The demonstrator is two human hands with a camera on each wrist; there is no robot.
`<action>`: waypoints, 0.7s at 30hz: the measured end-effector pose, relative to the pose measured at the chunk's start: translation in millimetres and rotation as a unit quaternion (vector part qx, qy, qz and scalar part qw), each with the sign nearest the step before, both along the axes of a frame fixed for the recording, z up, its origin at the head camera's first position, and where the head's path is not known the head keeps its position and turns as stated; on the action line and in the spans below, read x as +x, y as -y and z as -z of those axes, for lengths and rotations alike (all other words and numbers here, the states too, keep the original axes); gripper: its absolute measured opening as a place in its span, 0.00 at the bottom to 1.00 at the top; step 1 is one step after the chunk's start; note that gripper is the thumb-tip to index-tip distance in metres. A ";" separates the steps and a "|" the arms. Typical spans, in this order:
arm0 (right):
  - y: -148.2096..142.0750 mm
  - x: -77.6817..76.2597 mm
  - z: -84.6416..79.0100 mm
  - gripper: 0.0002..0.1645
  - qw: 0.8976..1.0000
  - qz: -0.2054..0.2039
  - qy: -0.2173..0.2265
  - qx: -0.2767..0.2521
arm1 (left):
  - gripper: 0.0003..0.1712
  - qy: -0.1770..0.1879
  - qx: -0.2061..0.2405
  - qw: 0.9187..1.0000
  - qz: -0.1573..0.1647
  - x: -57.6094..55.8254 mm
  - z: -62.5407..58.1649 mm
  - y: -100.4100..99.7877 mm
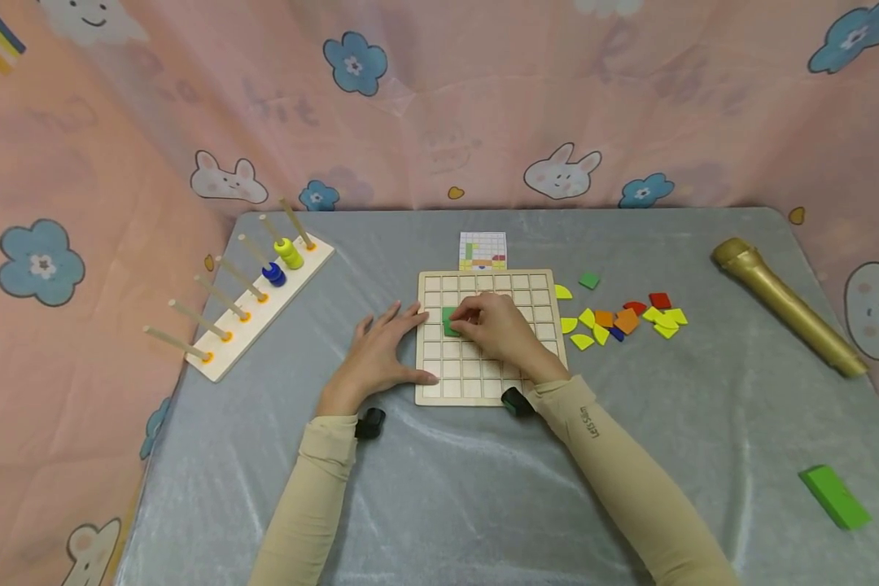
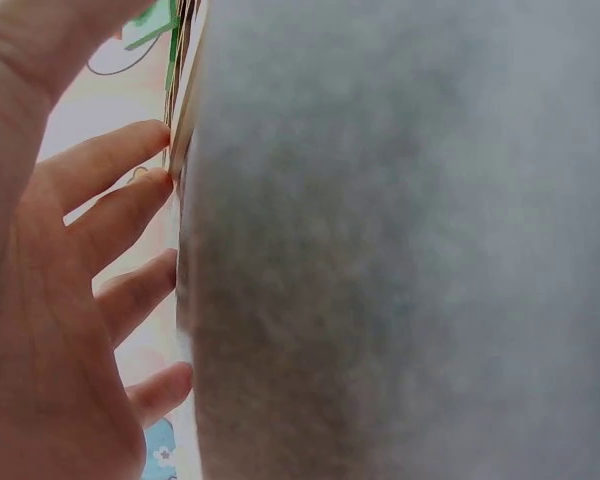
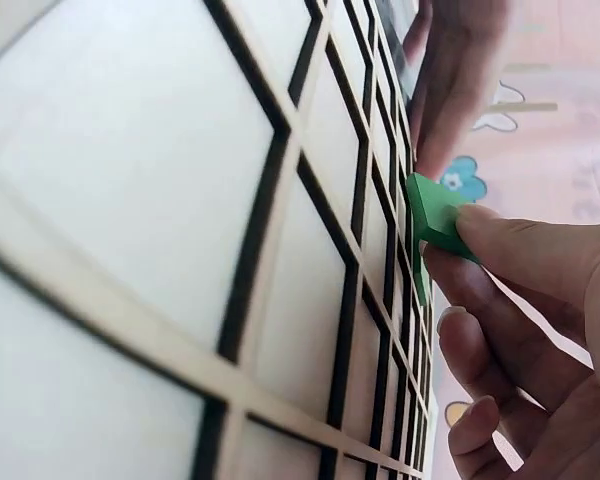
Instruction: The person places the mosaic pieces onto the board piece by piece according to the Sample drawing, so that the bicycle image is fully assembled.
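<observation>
Green tile (image 3: 437, 210) pinched by right hand (image 1: 496, 327); left hand (image 1: 379, 356), spread, touches wooden board edge (image 1: 420, 350).

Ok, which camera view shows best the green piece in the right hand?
The right wrist view: the green piece appears large there, pinched by the right hand. The head view shows it small, partly behind that hand; the left wrist view, only green at its top edge, unclear which piece.

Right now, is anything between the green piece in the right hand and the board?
Nothing clearly: the right hand pinches the green piece at the grid board. A green sliver shows beside it; I can't tell if that's another piece.
</observation>
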State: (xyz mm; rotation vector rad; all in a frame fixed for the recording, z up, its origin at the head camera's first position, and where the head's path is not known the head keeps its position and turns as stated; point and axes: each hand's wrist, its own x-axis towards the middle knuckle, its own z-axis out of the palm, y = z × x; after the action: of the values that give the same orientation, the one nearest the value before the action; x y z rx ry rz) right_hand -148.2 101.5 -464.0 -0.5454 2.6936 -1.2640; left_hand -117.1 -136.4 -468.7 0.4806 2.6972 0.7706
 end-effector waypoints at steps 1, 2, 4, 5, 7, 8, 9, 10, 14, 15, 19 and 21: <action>0.9 0.3 0.3 0.04 1.000 -0.001 0.000 0.004 | 0.64 0.000 0.000 1.000 0.000 0.1 -0.1 -0.1; 1.4 0.2 1.1 0.04 1.000 -0.002 -0.001 0.008 | 0.64 0.000 -0.001 1.000 0.000 0.2 -0.2 -0.1; 2.2 -0.1 2.3 0.04 1.000 -0.006 -0.005 0.016 | 0.63 0.001 0.000 1.000 0.000 0.4 -0.5 -0.3; 2.4 -0.2 2.6 0.04 1.000 -0.009 -0.007 0.022 | 0.63 0.002 0.000 1.000 0.000 0.5 -0.8 -0.4; 2.6 -0.3 2.6 0.04 0.999 -0.015 -0.014 0.035 | 0.63 0.002 0.000 1.000 0.000 0.7 -1.4 -0.5; 2.8 -0.6 2.8 0.04 0.999 -0.018 -0.019 0.042 | 0.63 0.002 0.001 1.000 -0.001 0.8 -1.7 -0.5; 2.8 -0.8 2.9 0.04 0.998 -0.020 -0.023 0.048 | 0.63 0.003 0.001 1.000 -0.001 0.9 -2.1 -0.6; 2.9 -0.8 2.6 0.04 0.998 -0.022 -0.025 0.053 | 0.63 0.004 0.001 1.000 -0.002 1.0 -2.3 -0.6; 3.4 -1.4 2.9 0.04 0.997 -0.021 -0.028 0.061 | 0.63 0.003 0.000 1.000 -0.001 1.1 -2.5 -0.6; 3.6 -1.5 2.9 0.04 0.997 -0.021 -0.028 0.063 | 0.63 0.003 0.000 1.000 -0.001 1.0 -2.4 -0.5; 4.5 -1.7 2.7 0.03 0.997 -0.026 -0.030 0.068 | 0.63 0.002 -0.001 1.000 0.000 0.8 -2.2 -0.6; 4.8 -1.9 2.6 0.03 0.996 -0.029 -0.031 0.072 | 0.63 0.002 0.000 1.000 0.000 0.8 -2.4 -0.7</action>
State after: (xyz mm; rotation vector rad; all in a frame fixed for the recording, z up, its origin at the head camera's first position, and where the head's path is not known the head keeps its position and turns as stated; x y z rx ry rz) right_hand -150.1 96.6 -466.5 -0.6496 2.7703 -1.0454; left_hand -116.3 -135.8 -466.3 0.4785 2.6941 0.7722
